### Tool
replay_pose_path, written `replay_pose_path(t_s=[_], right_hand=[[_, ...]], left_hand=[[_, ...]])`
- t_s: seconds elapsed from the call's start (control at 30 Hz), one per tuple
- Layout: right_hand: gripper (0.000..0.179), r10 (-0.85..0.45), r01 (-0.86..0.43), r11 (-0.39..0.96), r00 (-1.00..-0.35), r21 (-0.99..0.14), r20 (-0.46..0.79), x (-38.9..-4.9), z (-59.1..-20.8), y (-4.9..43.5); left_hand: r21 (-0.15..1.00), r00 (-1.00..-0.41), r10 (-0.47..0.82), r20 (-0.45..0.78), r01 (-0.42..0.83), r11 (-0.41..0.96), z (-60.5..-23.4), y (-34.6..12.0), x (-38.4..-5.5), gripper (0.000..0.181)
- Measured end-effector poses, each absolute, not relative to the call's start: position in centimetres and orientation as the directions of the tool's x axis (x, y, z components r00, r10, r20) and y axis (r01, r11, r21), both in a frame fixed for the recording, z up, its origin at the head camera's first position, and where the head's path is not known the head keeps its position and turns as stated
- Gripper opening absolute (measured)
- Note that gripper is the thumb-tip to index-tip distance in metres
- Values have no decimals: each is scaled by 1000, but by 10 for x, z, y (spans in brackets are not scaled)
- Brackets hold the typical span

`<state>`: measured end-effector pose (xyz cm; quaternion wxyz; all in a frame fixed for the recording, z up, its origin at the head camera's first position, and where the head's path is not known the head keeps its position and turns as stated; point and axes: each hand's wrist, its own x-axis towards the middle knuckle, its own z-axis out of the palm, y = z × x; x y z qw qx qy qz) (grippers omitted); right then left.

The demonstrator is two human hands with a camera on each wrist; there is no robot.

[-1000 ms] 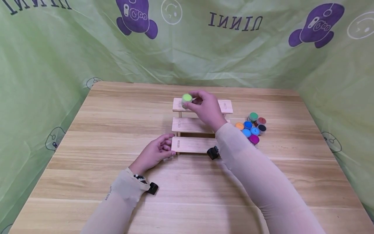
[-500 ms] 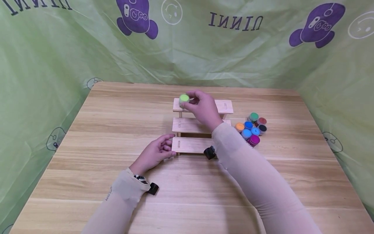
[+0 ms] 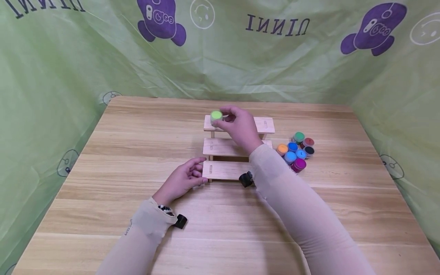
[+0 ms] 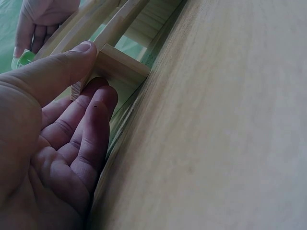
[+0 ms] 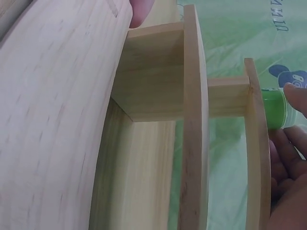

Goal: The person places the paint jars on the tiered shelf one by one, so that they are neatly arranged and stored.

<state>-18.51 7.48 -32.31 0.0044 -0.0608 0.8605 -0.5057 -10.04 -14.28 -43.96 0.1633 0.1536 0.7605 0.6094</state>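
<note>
I had the light green jar point(image 3: 216, 116) at the left part of the top shelf point(image 3: 265, 124) of the wooden rack point(image 3: 220, 147); over the last second it had shifted a little toward the rack's left end, then all but stopped; I judged from this that the carrying was over and only fine placing was in hand. On the right wrist feed the jar's base seemed to meet the shelf; I could not tell from my station whether its full weight rested there.

The right hand point(image 3: 240, 126) reached over the rack with its thumb and forefinger clamped on the jar, so the release had not yet come. The left hand point(image 3: 181, 180) held the left end of the rack's lowest shelf point(image 3: 225, 170) between thumb and curled fingers, unchanged through that second; to me it read as a brace, useful in case a nudge above made the rack slide.

Just beside the rack, to its right, stood a cluster of jars point(image 3: 292, 147), with an orange one point(image 3: 282, 149) closest to the rack and a magenta one point(image 3: 298, 164) at the front; I saw no change there. Beneath the rack lay the wood-grained table point(image 3: 137, 133); behind it hung a green cloth point(image 3: 220, 72) with purple figures.
</note>
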Motion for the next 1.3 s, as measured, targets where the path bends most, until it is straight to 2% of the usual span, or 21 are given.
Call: replay_pose_path(t_s=[0.37, 1.3], right_hand=[[49, -71, -72, 366, -996, -928, 50, -180, -320, 86], [40, 31, -182, 259, -980, -949, 196, -141, -326, 130]], left_hand=[[975, -901, 429, -62, 37, 218, -440, -143, -100, 67], [972, -904, 422, -72, 32, 234, -439, -143, -99, 67]])
